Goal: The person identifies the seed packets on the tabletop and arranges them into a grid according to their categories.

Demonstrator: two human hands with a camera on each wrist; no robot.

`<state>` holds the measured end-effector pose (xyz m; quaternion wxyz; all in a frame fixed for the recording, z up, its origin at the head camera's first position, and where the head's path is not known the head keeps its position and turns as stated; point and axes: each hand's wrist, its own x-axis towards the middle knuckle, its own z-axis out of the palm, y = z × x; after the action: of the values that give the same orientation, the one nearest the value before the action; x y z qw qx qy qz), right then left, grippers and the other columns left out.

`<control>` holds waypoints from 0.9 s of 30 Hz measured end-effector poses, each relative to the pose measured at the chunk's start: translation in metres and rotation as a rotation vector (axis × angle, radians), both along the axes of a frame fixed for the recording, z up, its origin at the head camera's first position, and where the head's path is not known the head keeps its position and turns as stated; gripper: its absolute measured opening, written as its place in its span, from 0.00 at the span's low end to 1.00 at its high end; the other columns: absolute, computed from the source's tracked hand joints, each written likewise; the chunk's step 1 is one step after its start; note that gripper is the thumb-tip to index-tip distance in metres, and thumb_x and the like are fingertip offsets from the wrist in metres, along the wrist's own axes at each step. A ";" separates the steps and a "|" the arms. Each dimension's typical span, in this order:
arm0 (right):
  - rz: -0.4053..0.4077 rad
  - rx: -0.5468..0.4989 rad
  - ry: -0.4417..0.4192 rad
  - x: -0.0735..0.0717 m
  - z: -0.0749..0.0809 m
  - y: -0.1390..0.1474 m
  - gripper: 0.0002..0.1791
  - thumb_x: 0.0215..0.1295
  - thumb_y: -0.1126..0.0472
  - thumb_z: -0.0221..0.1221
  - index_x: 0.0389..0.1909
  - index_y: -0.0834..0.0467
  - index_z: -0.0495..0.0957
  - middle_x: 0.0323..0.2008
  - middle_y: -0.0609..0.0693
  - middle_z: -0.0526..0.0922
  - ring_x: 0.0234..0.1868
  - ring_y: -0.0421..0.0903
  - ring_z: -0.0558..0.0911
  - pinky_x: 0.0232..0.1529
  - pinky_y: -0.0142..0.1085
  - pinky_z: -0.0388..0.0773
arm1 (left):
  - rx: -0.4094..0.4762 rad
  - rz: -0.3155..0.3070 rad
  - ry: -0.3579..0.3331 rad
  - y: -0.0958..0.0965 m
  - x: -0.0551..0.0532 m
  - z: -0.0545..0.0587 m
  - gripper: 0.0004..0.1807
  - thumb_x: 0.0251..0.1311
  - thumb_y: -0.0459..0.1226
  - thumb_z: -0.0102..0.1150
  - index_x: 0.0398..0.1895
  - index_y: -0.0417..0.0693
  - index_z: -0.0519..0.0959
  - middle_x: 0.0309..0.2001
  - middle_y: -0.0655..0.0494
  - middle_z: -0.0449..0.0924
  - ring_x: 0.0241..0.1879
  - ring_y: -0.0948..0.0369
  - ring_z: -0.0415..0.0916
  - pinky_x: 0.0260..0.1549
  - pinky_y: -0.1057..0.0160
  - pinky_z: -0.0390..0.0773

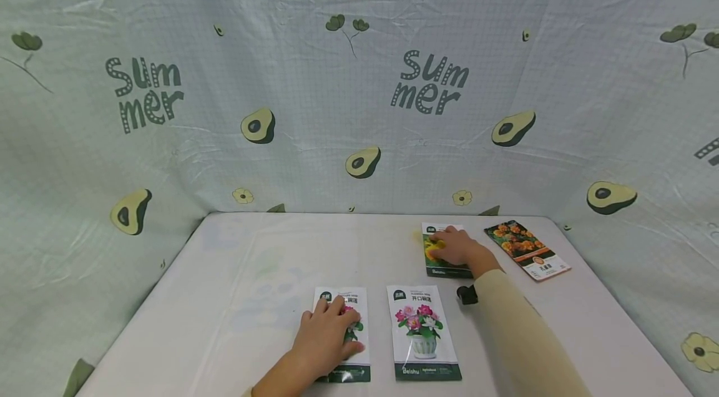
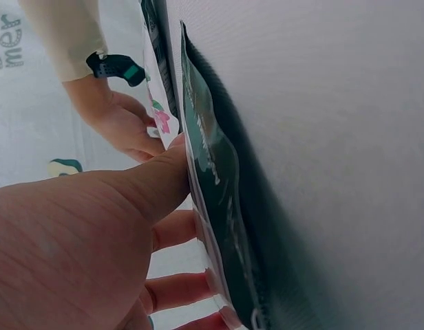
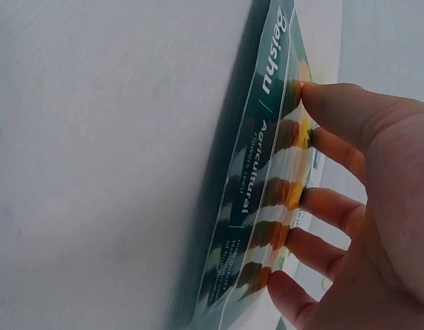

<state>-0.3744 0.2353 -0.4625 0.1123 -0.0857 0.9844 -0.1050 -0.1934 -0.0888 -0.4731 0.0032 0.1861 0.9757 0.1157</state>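
Observation:
My left hand rests on a white flower seed packet with a dark green bottom band, at the front middle of the table. In the left wrist view, thumb and fingertips touch the face of this packet, which lies slightly off flat at its edge. Farther back on the right, my right hand has its spread fingertips on a seed packet picturing yellow flowers. The right wrist view shows the fingertips against that packet's glossy front, its green band facing the wrist.
Between the hands, nearer the front, lies another seed packet with pink flowers in a pot. A packet of orange flowers lies angled at the back right. The white table meets a patterned curtain behind.

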 end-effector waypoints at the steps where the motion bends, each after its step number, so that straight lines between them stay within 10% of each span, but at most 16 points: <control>1: -0.003 0.001 -0.005 0.000 0.000 -0.001 0.31 0.75 0.43 0.56 0.74 0.52 0.70 0.71 0.64 0.66 0.68 0.67 0.68 0.65 0.69 0.65 | 0.000 0.001 0.000 0.000 0.000 0.000 0.27 0.53 0.59 0.72 0.53 0.62 0.84 0.51 0.55 0.75 0.46 0.53 0.67 0.37 0.50 0.69; 27: -0.013 -0.038 -0.006 -0.003 0.002 -0.037 0.30 0.74 0.44 0.58 0.73 0.49 0.70 0.73 0.61 0.66 0.67 0.62 0.68 0.67 0.67 0.64 | -0.015 0.006 0.001 0.002 -0.001 -0.001 0.27 0.53 0.60 0.72 0.54 0.62 0.84 0.52 0.54 0.75 0.46 0.52 0.67 0.37 0.49 0.70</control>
<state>-0.3773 0.1982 -0.4601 0.1127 -0.0813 0.9824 -0.1247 -0.1939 -0.0868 -0.4741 0.0038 0.1834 0.9770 0.1085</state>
